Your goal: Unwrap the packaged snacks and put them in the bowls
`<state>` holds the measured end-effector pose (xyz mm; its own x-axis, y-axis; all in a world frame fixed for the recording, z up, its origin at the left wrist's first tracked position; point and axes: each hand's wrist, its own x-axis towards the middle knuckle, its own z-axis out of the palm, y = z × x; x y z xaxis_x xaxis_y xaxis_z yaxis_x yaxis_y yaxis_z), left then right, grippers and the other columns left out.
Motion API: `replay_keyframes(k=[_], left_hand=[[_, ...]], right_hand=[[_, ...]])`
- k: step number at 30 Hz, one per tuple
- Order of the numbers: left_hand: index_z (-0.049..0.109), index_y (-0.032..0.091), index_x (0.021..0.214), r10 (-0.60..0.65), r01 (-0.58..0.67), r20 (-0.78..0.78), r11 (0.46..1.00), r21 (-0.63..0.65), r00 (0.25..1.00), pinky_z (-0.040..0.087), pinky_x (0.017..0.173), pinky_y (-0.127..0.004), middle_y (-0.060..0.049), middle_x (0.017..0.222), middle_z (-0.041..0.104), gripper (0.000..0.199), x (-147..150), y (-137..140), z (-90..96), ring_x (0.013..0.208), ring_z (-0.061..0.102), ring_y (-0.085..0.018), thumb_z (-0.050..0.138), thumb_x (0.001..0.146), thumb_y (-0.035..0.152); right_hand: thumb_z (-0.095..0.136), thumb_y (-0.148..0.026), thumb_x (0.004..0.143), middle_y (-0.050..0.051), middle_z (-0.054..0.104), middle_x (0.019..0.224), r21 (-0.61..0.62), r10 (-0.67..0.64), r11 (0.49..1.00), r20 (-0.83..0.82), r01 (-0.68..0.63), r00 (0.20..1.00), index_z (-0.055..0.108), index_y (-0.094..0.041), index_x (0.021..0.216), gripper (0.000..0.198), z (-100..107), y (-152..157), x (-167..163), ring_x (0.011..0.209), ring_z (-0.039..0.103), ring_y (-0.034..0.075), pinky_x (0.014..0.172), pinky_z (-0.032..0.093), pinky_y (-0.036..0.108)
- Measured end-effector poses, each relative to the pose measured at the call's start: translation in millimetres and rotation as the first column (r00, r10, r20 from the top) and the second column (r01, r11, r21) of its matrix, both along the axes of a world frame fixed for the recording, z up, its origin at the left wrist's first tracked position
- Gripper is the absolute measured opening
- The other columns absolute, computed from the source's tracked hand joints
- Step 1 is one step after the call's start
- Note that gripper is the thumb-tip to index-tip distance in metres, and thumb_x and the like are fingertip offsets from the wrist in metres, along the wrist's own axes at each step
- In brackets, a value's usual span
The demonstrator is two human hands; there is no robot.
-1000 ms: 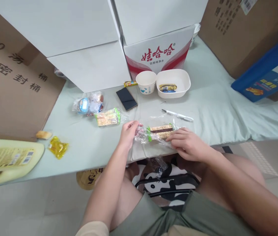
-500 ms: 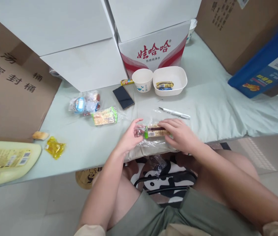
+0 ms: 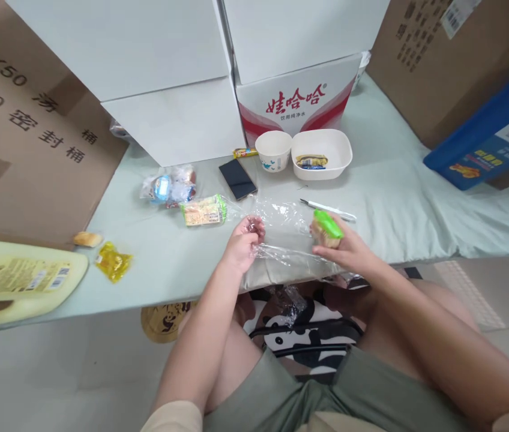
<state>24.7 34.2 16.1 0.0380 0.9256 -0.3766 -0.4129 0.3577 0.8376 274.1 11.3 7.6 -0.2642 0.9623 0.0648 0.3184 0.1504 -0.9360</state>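
Head cam looks down at a table w/ pale green cloth (image 3: 171, 264). Far L: tall brown carton (image 3: 24, 150) w/ black Chinese print; in front of it, at the table's near edge, a pale yellow plastic jug (image 3: 20, 282) lying on its side, label & barcode up. Just R of those: small bread roll (image 3: 87, 239), then shiny yellow pkt (image 3: 113, 262), close together. Next, farther back, clear bag of snacks (image 3: 168, 187) w/ a blue label; near it, flat snack pkt (image 3: 203, 212), tan w/ green end, lying on the cloth. Then a black smartphone (image 3: 238, 179), screen up.

L hand (image 3: 244, 244) is over the table's near side, fingers curled & closed on clear plastic film (image 3: 281, 231), which spans the gap btwn the hands. Hands are well apart. Behind: yellow snack stick (image 3: 245, 152), white paper cup (image 3: 274, 150), white box w/ red lettering (image 3: 297, 99), & rounded white bowl (image 3: 343, 157) w/ small yellow & blue pkts inside.

Green-ended pkt (image 3: 328, 227) is clamped in R hand (image 3: 343, 243), held tilted; can't tell if R hand also has the film. Just behind R hand, white pen-shaped tool (image 3: 333, 211), dark tip pointing L. Far R: another brown carton (image 3: 412, 72), plus blue container (image 3: 491, 135), leaning.
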Motion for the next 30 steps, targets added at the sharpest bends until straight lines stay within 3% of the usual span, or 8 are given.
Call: replay_keyframes(k=[4,10,12,15,21,23,26,30], left_hand=[[0.058,0.017,0.085,0.046,-0.046,-0.002,0.998,-0.05,0.999,0.033,0.055,-0.017,0.005,0.071,0.057,0.05,-1,5,2.5,0.061,0.05,-0.006,0.045,0.041,-0.003],[0.059,0.017,0.084,0.086,-0.087,-0.026,0.996,-0.02,0.996,0.032,0.055,-0.017,0.005,0.069,0.056,0.044,-7,8,0.0,0.06,0.049,-0.006,0.048,0.046,-0.002],[0.06,0.017,0.084,0.084,-0.084,-0.025,0.996,0.005,0.996,0.031,0.055,-0.018,0.005,0.068,0.056,0.045,-8,9,-1.7,0.06,0.048,-0.006,0.047,0.045,-0.001],[0.061,0.017,0.085,0.048,-0.047,-0.036,0.999,0.022,0.998,0.03,0.055,-0.018,0.005,0.068,0.056,0.046,-9,10,-2.9,0.06,0.048,-0.007,0.047,0.045,0.0],[0.058,0.018,0.087,0.046,-0.047,-0.052,0.999,-0.021,0.998,0.032,0.058,-0.018,0.005,0.067,0.057,0.044,-10,10,-2.3,0.06,0.048,-0.007,0.05,0.047,0.001],[0.058,0.018,0.088,0.04,-0.042,-0.05,0.999,-0.024,0.998,0.032,0.059,-0.018,0.005,0.067,0.057,0.045,-11,9,-1.8,0.06,0.048,-0.007,0.051,0.048,0.001],[0.058,0.019,0.093,0.048,-0.05,-0.031,0.998,-0.046,0.998,0.033,0.058,-0.018,0.005,0.07,0.06,0.048,-13,7,1.0,0.061,0.051,-0.007,0.052,0.048,0.001],[0.056,0.021,0.099,0.081,-0.077,0.035,0.991,-0.105,0.996,0.038,0.058,-0.02,0.003,0.079,0.063,0.047,-15,2,9.5,0.066,0.057,-0.009,0.06,0.054,0.007]], right_hand=[[0.064,-0.053,0.084,0.011,0.072,0.109,-0.061,-0.332,0.943,-0.175,0.327,0.927,0.063,-0.022,0.114,0.043,-5,-8,7,0.103,0.07,0.031,0.092,0.058,0.05],[0.053,-0.046,0.09,0.013,0.068,0.115,0.31,-0.561,0.757,-0.144,0.575,0.815,0.064,-0.023,0.125,0.044,27,20,27,0.12,0.063,0.036,0.102,0.052,0.053],[0.055,-0.042,0.09,0.015,0.068,0.116,0.429,-0.526,0.792,0.119,0.434,0.842,0.065,-0.02,0.126,0.043,53,50,31,0.117,0.063,0.036,0.101,0.051,0.053],[0.068,-0.037,0.081,0.017,0.063,0.131,0.546,-0.489,0.818,0.494,0.181,0.719,0.055,-0.014,0.142,0.066,83,108,27,0.121,0.059,0.037,0.103,0.047,0.055],[0.056,-0.047,0.094,0.02,0.061,0.132,0.315,-0.325,0.945,0.856,0.092,0.402,0.058,-0.012,0.135,0.054,86,198,2,0.118,0.06,0.033,0.092,0.046,0.044],[0.06,-0.047,0.091,0.02,0.061,0.134,0.276,-0.325,0.945,0.838,0.174,0.439,0.057,-0.016,0.139,0.058,78,202,-6,0.12,0.059,0.035,0.095,0.046,0.047],[0.047,-0.042,0.096,0.016,0.066,0.128,0.323,-0.428,0.904,0.659,0.281,0.619,0.065,-0.019,0.124,0.041,65,168,-12,0.119,0.061,0.034,0.099,0.047,0.05],[0.048,-0.039,0.095,0.011,0.073,0.108,0.429,-0.304,0.9,0.489,0.079,0.817,0.068,-0.021,0.105,0.028,42,69,-6,0.103,0.068,0.028,0.091,0.053,0.043]])
